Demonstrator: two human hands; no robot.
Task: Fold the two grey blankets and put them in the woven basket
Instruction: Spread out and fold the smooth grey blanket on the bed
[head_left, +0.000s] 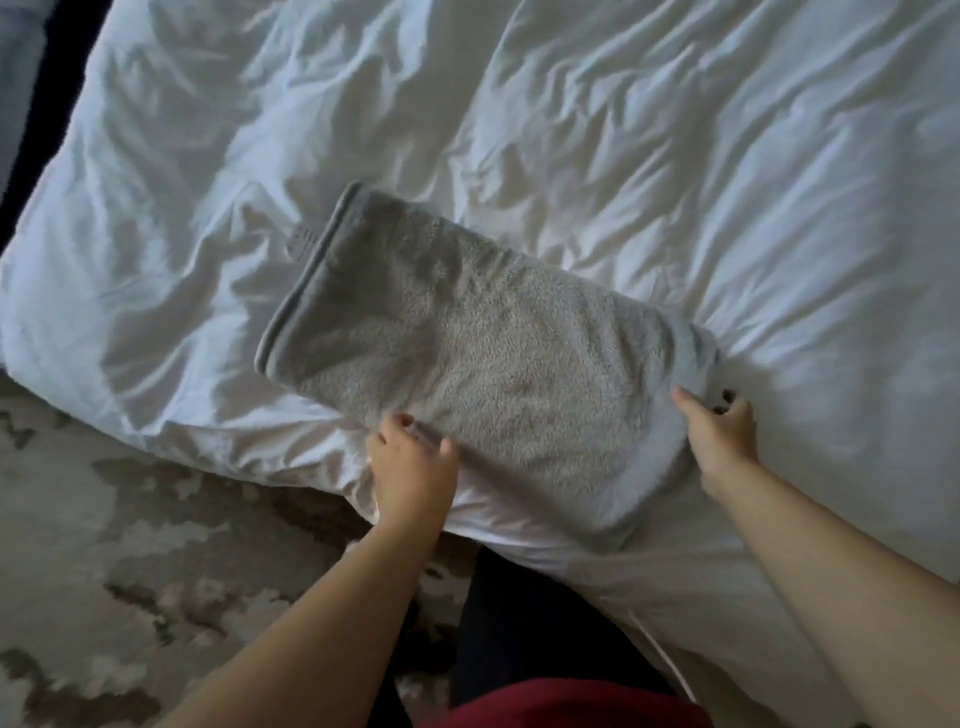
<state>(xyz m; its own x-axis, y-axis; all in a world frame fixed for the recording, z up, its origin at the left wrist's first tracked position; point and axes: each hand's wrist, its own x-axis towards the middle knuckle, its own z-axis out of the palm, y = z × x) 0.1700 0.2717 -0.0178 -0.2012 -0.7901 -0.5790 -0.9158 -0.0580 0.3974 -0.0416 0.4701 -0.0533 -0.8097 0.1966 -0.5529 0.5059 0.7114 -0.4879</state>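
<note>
Red top (571, 701) and dark trousers (519, 613) nearest, patterned rug (130, 545) at my left. My left hand (413, 467) at bed edge, thumb and curled fingers pinching near long edge of folded grey blanket (467, 343). My right hand (719, 431) at blanket's right end, thumb on fleece, fingers curled; cannot tell whether gripping. Blanket lies flat, slanted, on rumpled white duvet (675, 156), hemmed end with small label (303, 244) far left.
</note>
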